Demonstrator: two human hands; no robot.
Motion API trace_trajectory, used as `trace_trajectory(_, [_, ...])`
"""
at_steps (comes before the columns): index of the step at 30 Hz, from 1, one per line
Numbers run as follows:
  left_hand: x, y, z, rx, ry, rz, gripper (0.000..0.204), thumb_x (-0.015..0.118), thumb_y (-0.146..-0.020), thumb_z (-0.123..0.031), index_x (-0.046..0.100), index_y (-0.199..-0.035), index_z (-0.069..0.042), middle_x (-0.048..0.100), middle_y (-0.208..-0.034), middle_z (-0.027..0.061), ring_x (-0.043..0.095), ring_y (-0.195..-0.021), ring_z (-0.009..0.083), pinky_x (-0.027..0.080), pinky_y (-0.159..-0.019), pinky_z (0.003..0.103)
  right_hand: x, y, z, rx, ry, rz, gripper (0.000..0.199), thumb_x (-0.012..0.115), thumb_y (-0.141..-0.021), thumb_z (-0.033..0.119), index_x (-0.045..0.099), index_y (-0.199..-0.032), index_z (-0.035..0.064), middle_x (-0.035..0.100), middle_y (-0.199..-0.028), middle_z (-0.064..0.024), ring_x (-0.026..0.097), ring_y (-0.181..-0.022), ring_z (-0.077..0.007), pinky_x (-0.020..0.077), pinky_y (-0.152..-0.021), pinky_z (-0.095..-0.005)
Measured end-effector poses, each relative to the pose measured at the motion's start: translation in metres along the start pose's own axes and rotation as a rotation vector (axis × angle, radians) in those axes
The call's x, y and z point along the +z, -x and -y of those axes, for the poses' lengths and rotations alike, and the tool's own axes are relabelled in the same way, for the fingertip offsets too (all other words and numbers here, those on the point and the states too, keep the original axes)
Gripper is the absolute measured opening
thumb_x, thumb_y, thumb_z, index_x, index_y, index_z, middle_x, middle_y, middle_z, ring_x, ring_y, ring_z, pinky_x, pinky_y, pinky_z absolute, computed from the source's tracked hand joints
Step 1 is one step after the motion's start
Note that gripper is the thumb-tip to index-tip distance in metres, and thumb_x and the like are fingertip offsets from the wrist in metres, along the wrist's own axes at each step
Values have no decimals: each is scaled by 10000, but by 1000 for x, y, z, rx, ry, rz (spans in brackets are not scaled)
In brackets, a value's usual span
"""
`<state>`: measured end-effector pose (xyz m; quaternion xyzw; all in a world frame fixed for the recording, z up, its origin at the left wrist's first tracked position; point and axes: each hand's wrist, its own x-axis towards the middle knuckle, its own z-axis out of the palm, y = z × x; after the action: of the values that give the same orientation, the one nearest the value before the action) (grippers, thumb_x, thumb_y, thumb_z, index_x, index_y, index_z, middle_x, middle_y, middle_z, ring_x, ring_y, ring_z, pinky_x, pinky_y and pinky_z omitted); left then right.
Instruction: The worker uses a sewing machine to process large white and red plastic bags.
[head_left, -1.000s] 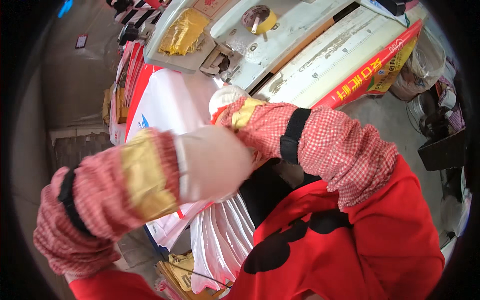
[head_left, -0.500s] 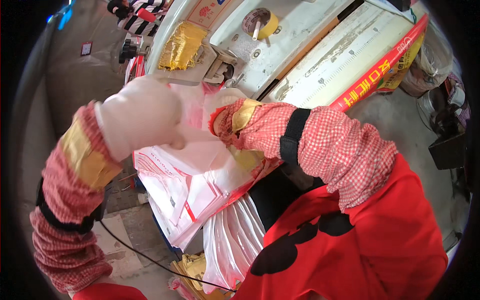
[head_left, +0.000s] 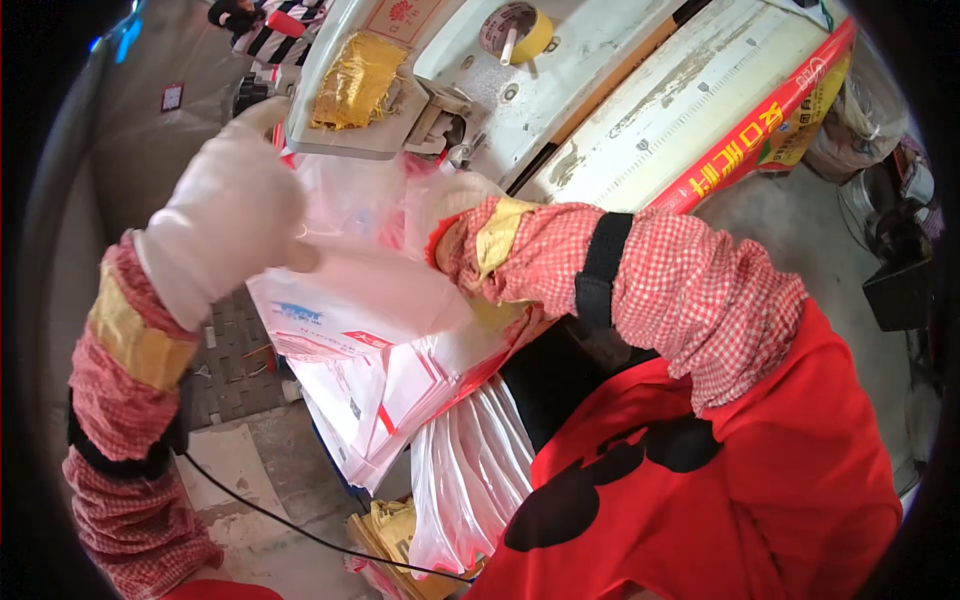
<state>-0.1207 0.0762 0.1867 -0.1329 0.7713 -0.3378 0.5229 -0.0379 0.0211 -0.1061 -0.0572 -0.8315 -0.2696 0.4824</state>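
Note:
A stack of white and pink printed plastic bags lies in front of me below the sewing machine head. One thin pinkish sheet is lifted and bowed between my hands. My left hand, in a white glove, is at the stack's left; its thumb is by the sheet's edge and a fingertip points up toward the machine, thumb and finger apart. My right hand, also gloved, is at the sheet's right side by the machine's needle end. Its fingers are hidden behind glove and sleeve.
The white machine body carries a yellow woven patch and a yellow tape roll. Along the table edge runs a red and yellow printed strip. Folded clear bags hang below the stack. A black cord crosses the lower left.
My left hand has moved left and up, away from my right hand, and its finger has stretched out. The lifted sheet has spread leftward. My right hand has barely moved.

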Motion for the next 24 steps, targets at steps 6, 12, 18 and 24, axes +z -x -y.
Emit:
trace_trajectory(6, [25, 27, -111, 416, 710, -102, 85, 570, -680, -75, 635, -654, -26, 594, -734, 110, 600, -779, 271, 515, -682, 380, 13, 22, 18, -37, 233, -501, 430, 412, -940, 385, 585, -842, 4, 603, -880, -178, 578, -773, -342, 463, -700, -488])
trace_trajectory(12, [-31, -2, -153, 498, 667, -72, 85, 597, -653, -101, 634, -707, -47, 607, -612, 93, 624, -604, 280, 504, -575, 395, 29, 28, 5, 9, 723, -1173, 410, 451, -908, 387, 609, -882, 9, 616, -901, -186, 599, -779, -355, 474, -716, -500])
trace_trajectory(18, [21, -15, -107, 567, 799, -312, 207, 599, -743, -152, 622, -924, -54, 620, -704, 118, 607, -633, 313, 519, -641, 396, 38, 12, 3, 72, 835, -1250, 359, 471, -893, 340, 621, -904, 14, 625, -922, -186, 615, -785, -341, 485, -701, -487])
trace_trajectory(24, [18, -15, -18, 278, 398, -273, 231, 715, -631, -167, 689, -853, -112, 591, -664, 82, 601, -707, 272, 484, -709, 364, 60, 4, -18, 53, 847, -1295, 313, 490, -877, 294, 633, -926, 19, 634, -943, -185, 631, -791, -328, 496, -685, -473])
